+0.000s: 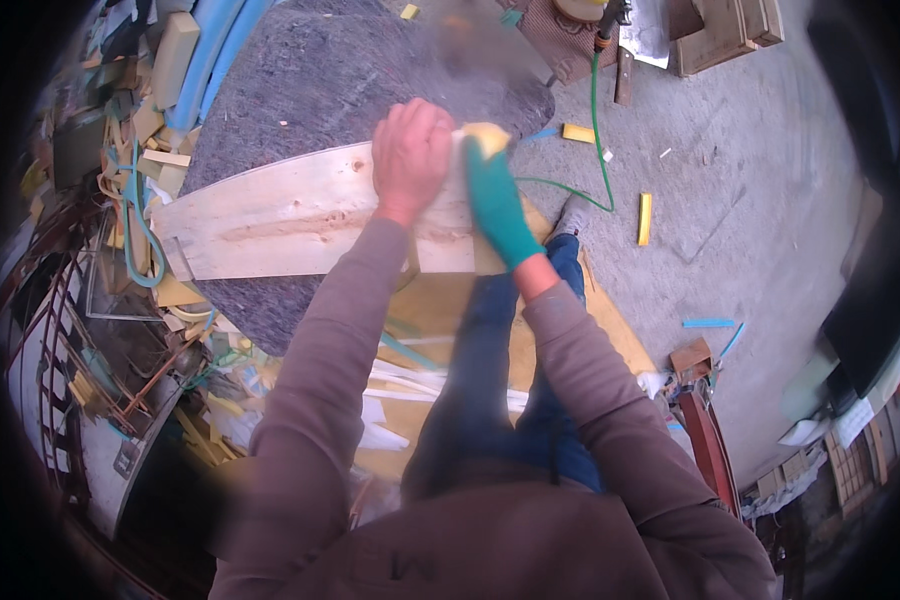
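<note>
A pale wooden board (pixel 300 222), narrowing toward the left, lies crosswise in front of me with brown knots and a darker streak along its grain. My bare left hand (pixel 410 155) is closed over its far edge, fingers curled and partly hidden. Toward the board's right end is my right hand (pixel 495 195) in a green glove, closed and blurred. A yellow patch (pixel 487 138) shows at its fingers; whether this is foam or part of the glove I cannot tell. Beneath the board spreads a dark, speckled, felt-like sheet (pixel 270 95).
Foam offcuts and blue strips (pixel 210 65) pile up at the left, beside a metal frame (pixel 55 330). A green hose (pixel 600 130) crosses the concrete floor (pixel 750 200). Yellow foam pieces (pixel 645 218) lie to the right. Wooden boxes (pixel 715 40) stand at the far right.
</note>
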A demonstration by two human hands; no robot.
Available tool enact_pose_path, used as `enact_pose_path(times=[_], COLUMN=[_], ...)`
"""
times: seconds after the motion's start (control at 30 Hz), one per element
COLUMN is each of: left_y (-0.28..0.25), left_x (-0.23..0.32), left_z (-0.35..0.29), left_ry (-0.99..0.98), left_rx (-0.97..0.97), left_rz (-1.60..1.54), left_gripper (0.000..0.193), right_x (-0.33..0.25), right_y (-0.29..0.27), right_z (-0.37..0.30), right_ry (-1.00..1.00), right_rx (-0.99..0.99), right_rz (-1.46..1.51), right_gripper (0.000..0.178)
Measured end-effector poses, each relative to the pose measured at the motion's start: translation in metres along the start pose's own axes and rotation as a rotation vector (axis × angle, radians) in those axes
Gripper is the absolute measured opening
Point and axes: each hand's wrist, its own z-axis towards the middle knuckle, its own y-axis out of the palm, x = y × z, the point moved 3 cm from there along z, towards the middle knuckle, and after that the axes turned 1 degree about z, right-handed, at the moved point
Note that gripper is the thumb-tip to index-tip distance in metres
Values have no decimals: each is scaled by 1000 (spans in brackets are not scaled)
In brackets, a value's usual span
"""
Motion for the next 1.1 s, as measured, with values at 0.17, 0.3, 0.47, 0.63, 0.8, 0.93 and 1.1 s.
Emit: enact_pose_path(times=[0.17, 0.3, 0.47, 0.63, 0.8, 0.93, 1.1], left_y=[-12, -58, -105, -94, -90, -101, -142], left_x=[1, -22, -81, -128, -148, -156, -198], left_z=[-4, -65, -208, -255, -249, -252, -267], left_ry=[-16, -232, -1045, -1212, -1444, -1447, -1243], left_rx=[23, 374, 733, 840, 979, 1045, 1059], left_rz=[-145, -300, -305, -1151, -1279, -1369, -1426], left_gripper=[14, 26, 41, 51, 65, 74, 87], right_x=[64, 91, -21, -109, -134, -158, -172], right_y=[-27, -88, -104, -36, -20, -40, -27], right_z=[-12, 7, 88, 119, 129, 130, 73], right_ry=[578, 552, -4, -371, -358, -542, -334], right_rx=[244, 139, -27, -311, -375, -560, -708], right_rz=[1178, 928, 478, -44, -180, -300, 7], right_gripper=[63, 64, 54, 55, 51, 46, 37])
